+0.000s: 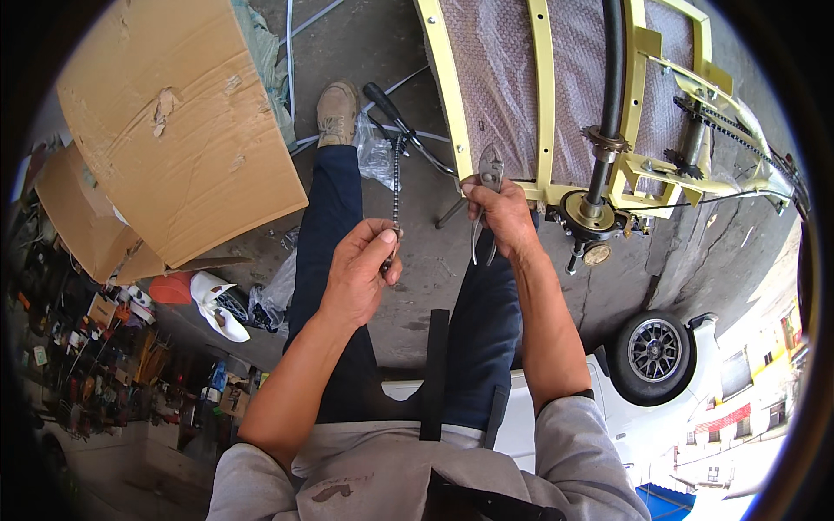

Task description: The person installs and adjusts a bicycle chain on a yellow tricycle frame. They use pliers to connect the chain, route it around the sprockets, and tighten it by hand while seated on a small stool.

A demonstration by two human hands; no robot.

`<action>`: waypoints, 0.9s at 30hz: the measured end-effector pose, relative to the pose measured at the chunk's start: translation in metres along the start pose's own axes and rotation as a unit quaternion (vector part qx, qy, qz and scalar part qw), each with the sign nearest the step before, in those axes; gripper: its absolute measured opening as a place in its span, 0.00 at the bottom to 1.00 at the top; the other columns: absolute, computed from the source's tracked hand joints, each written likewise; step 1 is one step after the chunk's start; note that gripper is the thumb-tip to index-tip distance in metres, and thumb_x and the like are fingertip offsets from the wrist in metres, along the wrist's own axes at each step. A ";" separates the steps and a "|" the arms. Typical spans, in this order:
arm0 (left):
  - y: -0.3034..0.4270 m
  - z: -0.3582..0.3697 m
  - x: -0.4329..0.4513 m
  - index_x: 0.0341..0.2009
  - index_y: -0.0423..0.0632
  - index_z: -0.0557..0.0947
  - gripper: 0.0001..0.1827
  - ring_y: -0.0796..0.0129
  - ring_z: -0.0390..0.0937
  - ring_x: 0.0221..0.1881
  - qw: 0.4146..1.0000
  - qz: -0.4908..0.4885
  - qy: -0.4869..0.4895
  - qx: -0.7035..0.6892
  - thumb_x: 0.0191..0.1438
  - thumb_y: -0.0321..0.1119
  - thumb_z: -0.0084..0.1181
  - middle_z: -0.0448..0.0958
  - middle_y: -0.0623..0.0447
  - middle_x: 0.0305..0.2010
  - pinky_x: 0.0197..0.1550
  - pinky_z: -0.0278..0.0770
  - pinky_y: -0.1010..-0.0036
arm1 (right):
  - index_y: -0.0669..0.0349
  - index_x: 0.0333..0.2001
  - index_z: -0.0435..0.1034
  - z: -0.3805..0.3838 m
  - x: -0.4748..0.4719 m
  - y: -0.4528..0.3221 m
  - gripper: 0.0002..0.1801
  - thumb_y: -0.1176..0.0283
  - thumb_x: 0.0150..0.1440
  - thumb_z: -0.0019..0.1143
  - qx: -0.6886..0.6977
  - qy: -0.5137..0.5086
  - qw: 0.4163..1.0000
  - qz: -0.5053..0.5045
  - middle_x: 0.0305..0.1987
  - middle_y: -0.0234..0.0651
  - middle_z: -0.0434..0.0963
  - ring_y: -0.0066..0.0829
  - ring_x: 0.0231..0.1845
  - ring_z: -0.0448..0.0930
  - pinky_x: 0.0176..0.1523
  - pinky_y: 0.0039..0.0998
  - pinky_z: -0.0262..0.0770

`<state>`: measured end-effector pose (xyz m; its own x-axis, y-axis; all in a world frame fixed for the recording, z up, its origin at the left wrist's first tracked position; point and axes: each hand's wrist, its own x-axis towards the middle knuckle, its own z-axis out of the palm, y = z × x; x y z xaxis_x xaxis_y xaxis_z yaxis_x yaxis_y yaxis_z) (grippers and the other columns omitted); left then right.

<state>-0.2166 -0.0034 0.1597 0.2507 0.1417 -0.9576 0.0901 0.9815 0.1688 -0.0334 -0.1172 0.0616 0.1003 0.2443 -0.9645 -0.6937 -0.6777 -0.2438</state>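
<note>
My left hand (362,270) pinches the near end of a roller chain (395,182) between thumb and fingers. Away from the hand, the chain runs out toward a bent metal bar with a black grip (399,124) on the floor; whether they touch I cannot tell. In my right hand (505,211) is a pair of slip-joint pliers (490,169), gripped around the middle, jaws pointing away from me and handles toward me. Beyond that hand is a pale yellow metal frame (464,153), lined with bubble wrap.
An axle (611,98) with a sprocket and brake hub lies across the frame at right. A second chain (723,127) loops by another sprocket. Cardboard (189,130), plastic bags (376,153) and strapping (290,65) lie around my feet. A white vehicle's wheel (653,352) is behind me.
</note>
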 end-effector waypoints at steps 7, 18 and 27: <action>-0.007 0.016 0.020 0.40 0.42 0.74 0.07 0.76 0.66 0.23 0.997 0.062 0.005 0.047 0.59 0.30 0.52 0.71 0.56 0.31 0.27 0.65 0.79 | 0.69 0.39 0.74 0.051 -0.063 -0.017 0.13 0.73 0.52 0.65 0.029 -0.102 0.994 -0.036 0.29 0.29 0.76 0.17 0.26 0.70 0.30 0.20 0.65; -0.016 0.018 0.024 0.39 0.41 0.73 0.04 0.79 0.67 0.24 0.982 0.115 0.015 0.150 0.59 0.27 0.51 0.72 0.56 0.31 0.26 0.66 0.81 | 0.67 0.38 0.71 0.052 -0.062 -0.012 0.08 0.75 0.55 0.59 0.006 -0.083 0.991 -0.104 0.30 0.27 0.75 0.14 0.33 0.71 0.37 0.21 0.69; -0.018 0.028 0.021 0.39 0.40 0.72 0.05 0.77 0.66 0.23 0.986 0.129 0.036 0.103 0.60 0.27 0.50 0.69 0.56 0.29 0.26 0.64 0.80 | 0.64 0.33 0.73 0.035 -0.044 0.007 0.05 0.75 0.56 0.60 0.052 -0.002 0.987 -0.151 0.25 0.27 0.75 0.17 0.25 0.72 0.30 0.21 0.67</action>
<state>-0.1863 -0.0213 0.1428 0.2223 0.3994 -0.8894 0.2277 0.8658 0.4456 -0.0680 -0.1085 0.1064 0.3118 0.4268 -0.8489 -0.7020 -0.4986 -0.5085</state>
